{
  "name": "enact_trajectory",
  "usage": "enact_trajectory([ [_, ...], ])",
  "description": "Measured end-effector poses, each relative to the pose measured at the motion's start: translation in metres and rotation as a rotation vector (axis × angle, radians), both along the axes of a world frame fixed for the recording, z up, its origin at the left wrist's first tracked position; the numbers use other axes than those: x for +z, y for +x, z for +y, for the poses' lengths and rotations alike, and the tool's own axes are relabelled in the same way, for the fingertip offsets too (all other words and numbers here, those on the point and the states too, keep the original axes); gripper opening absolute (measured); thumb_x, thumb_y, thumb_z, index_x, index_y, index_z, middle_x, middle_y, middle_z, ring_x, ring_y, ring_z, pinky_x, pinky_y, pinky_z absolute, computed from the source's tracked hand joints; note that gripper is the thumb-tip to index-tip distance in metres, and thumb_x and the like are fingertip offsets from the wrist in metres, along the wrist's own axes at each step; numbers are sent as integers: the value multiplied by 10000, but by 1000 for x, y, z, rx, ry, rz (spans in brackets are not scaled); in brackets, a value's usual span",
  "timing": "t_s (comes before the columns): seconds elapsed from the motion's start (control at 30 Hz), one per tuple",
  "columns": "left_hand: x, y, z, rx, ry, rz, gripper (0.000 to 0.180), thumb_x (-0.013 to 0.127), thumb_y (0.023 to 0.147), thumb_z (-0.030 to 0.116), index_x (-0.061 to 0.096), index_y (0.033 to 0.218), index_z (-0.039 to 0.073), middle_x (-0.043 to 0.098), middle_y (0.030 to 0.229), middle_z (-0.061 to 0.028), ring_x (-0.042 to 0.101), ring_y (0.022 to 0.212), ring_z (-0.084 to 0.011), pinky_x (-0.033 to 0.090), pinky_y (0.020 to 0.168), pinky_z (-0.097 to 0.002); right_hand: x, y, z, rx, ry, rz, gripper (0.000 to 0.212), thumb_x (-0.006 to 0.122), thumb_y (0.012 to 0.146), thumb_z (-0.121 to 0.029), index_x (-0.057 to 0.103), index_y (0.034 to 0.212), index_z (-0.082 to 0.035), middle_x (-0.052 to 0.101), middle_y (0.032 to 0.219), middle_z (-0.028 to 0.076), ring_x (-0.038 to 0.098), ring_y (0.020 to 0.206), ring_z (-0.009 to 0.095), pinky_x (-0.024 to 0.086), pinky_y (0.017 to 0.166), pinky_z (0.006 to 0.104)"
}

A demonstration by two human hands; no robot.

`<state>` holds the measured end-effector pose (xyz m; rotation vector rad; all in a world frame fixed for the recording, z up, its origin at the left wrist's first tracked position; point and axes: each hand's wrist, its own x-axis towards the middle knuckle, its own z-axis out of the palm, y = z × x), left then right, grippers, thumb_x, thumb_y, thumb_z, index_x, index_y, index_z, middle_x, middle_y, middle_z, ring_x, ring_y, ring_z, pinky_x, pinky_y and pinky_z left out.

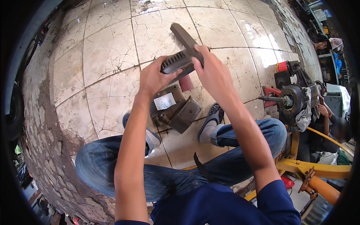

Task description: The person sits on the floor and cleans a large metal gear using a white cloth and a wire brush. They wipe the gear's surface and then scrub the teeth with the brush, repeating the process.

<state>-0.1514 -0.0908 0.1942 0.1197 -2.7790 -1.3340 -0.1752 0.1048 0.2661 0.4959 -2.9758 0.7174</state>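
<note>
My left hand [154,77] grips a dark curved metal part [174,67] with a ribbed edge, held up over the tiled floor. My right hand [214,71] closes round a brush [184,36] with a dark back and bristles along its lower left side. The brush slants across the right end of the metal part, close against it; whether the bristles touch is hidden. Below both hands, on the floor between my feet, lie dark grey metal pieces [183,119], a white printed card [164,101] and a reddish-brown sheet [186,83], which looks like sandpaper.
To the right, a greasy hub assembly with a shaft [290,98] stands by a red stand [270,93]. A yellow metal frame [313,168] lies near my left-bent view's lower right. Another person's hand [323,108] is beyond the hub. Cracked tiles [108,48] surround me.
</note>
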Motion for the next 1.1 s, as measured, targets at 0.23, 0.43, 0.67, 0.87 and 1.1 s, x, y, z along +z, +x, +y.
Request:
enact_trajectory([
  [0.23, -6, -2, -23, 64, -10, -31, 635, 887, 762, 454, 693, 1231, 72, 770, 1025, -147, 753, 940, -296, 575, 825, -387, 5, 22, 18, 69, -53, -14, 349, 585, 1036, -259, 526, 1350, -119, 698, 987, 222, 699, 903, 420, 544, 761, 513],
  [0.43, -5, 1, -7, -32, -33, 17, 630, 894, 751, 445, 695, 1218, 72, 771, 1007, -145, 754, 910, -304, 582, 812, -385, 1, -19, 8, 0, -10, -48, 385, 587, 1036, -249, 507, 1384, -105, 702, 1035, 250, 689, 950, 448, 540, 806, 523],
  [0.67, -4, -1, -28, -4, -79, -45, 620, 899, 751, 444, 700, 1213, 80, 769, 1018, -144, 748, 913, -297, 577, 817, -388, 11, 34, 16, -39, -96, -141, 368, 568, 1044, -245, 530, 1374, -89, 701, 1052, 257, 685, 966, 447, 536, 824, 515],
  [0.87, -6, 2, -20, -103, -5, 11, 617, 906, 756, 418, 691, 1225, 79, 768, 1018, -137, 745, 925, -284, 573, 836, -375, 7, 4, 3, -58, -66, -90, 382, 568, 1045, -267, 532, 1378, -83, 695, 1061, 253, 685, 957, 444, 539, 828, 514],
  [1.1, -9, 6, -42, -15, -21, -65, 644, 905, 753, 414, 674, 1227, 44, 763, 1027, -167, 745, 927, -315, 572, 836, -393, -6, 47, 22, 4, -145, -38, 406, 566, 1047, -294, 497, 1399, -105, 683, 1078, 246, 692, 889, 445, 541, 780, 543],
])
